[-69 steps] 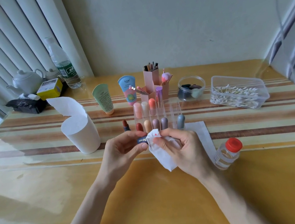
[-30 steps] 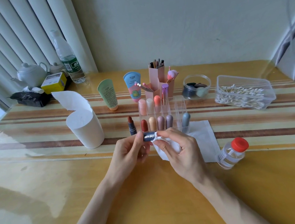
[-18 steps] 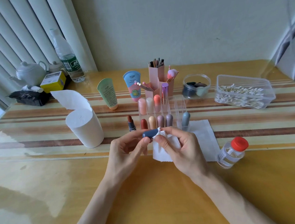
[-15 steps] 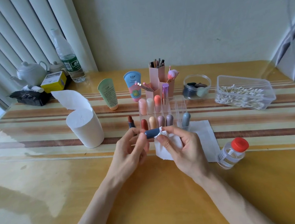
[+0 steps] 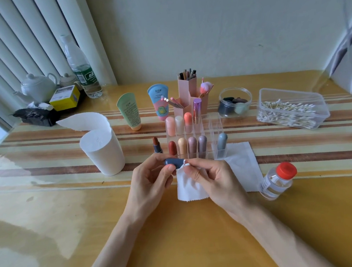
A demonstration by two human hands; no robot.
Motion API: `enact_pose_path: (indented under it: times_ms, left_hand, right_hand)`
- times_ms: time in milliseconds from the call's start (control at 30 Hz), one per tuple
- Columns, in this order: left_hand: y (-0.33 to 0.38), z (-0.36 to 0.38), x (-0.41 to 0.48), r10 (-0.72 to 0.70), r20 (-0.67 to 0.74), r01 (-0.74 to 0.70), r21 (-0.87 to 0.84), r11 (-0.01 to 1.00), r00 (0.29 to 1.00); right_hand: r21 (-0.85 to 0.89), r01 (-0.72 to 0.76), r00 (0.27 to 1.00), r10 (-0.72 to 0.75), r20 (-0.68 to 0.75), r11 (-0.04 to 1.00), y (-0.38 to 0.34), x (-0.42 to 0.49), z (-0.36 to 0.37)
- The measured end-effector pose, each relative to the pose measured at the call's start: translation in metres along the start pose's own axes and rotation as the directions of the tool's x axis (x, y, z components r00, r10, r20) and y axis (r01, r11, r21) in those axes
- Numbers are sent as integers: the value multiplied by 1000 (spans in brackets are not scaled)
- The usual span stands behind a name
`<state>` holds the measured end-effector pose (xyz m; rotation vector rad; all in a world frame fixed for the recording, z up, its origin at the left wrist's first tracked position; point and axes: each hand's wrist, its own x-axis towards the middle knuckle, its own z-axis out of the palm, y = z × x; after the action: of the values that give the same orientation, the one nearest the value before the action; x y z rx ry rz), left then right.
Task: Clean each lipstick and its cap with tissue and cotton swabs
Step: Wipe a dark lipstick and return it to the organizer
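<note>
- Cap (image 5: 173, 162), dark blue rounded plastic: pinched by left grip (image 5: 152, 184), held above yellow glossy surface (image 5: 179, 235).
- Tissue (image 5: 188, 190), white paper sheet: pinched by right grip (image 5: 213, 179) against cap's right end.

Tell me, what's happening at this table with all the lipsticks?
A person is wiping a lipstick's dark blue cap. The left hand holds it sideways, and the right hand pinches a white tissue against its end. The uncapped lipstick stands on the table beside the clear organizer, where the other lipsticks sit capped in their slots. The tub of cotton swabs sits off to the right, with no hand near it.
</note>
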<state>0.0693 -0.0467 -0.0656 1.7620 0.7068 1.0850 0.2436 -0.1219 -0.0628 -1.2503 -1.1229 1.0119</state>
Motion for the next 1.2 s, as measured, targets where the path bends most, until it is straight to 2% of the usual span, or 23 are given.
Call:
enact_pose_path:
  times_ms: [167,300,367,433,467,533,667,767,933,1200]
  left_hand:
    - [-6,-4,-1,47,-34,-45,42,998,998]
    - [-9,-2,-1,45,-20,-44,77,996,999]
    - [-7,1,0,17,-13,-16,50,999,1000]
    - [-5,3,2,-66,-11,65,-13,998,998]
    - [-5,3,2,-93,-5,93,-30,995,996]
    - [-7,2,2,-93,0,92,-35,995,996]
    - [-7,4,1,-91,-5,90,-104,990,996]
    - [-6,4,2,-76,-4,76,-90,993,997]
    - [-10,0,0,-58,-15,57,-62,996,998]
    - [-8,4,1,-122,-27,119,-109,987,992]
  right_hand:
    - [272,-236,969,205,137,933,2,-1,1]
    - [395,-294,955,277,101,870,2,1,3]
    - [290,-188,981,193,10,939,3,2,3]
    - [55,1,996,4,-87,999,5,1,4]
    - [-36,81,991,-84,-102,996,6,2,5]
    - [-109,167,978,-178,-107,980,8,2,7]
    - [-147,161,982,-173,-79,976,9,4,3]
    - [-126,117,991,-124,-47,985,6,4,0]
    - [-115,102,990,-112,-84,988,-1,3,2]
    - [-126,125,989,-134,-63,984,1,3,2]
